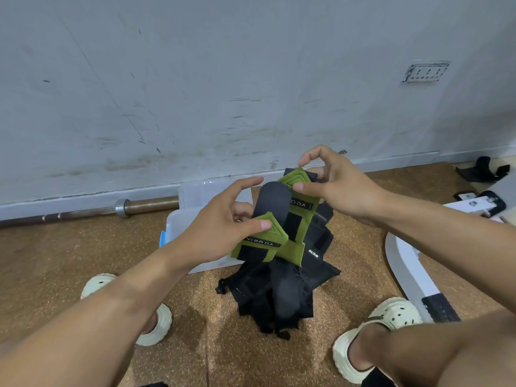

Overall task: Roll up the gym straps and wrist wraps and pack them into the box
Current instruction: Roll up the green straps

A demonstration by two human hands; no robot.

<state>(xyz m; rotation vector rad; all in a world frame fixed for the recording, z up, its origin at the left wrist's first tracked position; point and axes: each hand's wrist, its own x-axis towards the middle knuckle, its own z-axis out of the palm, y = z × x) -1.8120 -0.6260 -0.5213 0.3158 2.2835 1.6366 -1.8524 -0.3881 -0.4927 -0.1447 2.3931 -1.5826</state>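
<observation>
I hold a pair of green gym straps with black pads up in front of me. My left hand (223, 227) pinches the lower green strap (259, 241) with thumb on top. My right hand (332, 188) pinches the upper green strap (298, 202) near its pointed end. A dark grey pad (272, 199) sticks up between the two. Below them a pile of black straps and wraps (279, 291) lies on the floor. The clear plastic box (195, 205) stands behind my left hand, partly hidden.
A barbell (117, 209) lies along the grey wall at left. More black gear (483, 171) lies at the far right near the wall. A white curved board (405, 272) and some papers lie at right. My feet in pale clogs flank the pile on the cork floor.
</observation>
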